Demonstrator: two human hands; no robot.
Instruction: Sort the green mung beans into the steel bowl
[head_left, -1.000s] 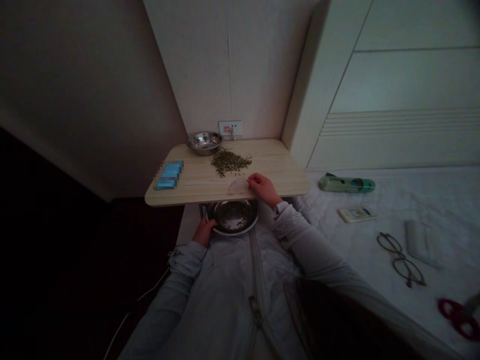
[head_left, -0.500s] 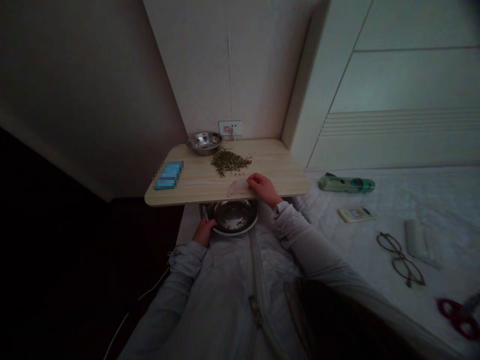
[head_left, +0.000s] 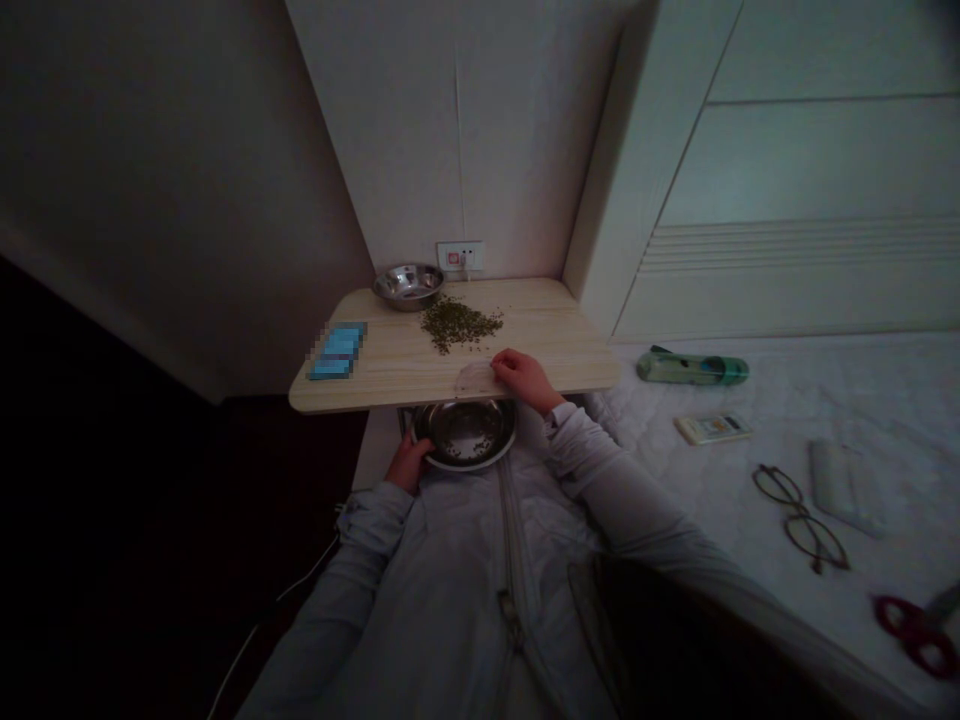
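Observation:
My left hand (head_left: 409,463) grips the rim of a steel bowl (head_left: 465,432), which it holds just below the near edge of a small wooden table (head_left: 555,340). The bowl has some small green bits in it. On the table near that edge, my right hand (head_left: 526,379) has its fingers curled on a thin clear flat piece (head_left: 474,376). A heap of small green beans (head_left: 457,323) lies on the table behind the clear piece. A second steel bowl (head_left: 409,284) stands at the table's far edge.
A blue blurred card (head_left: 337,350) lies on the table's left side. A wall socket (head_left: 461,256) is behind the table. On the white bed to the right lie a green bottle (head_left: 694,368), a remote (head_left: 712,428), glasses (head_left: 801,517) and red scissors (head_left: 915,630).
My right hand and the clear piece have slid slightly to the left along the table's near edge. The left hand and its bowl have stayed in place.

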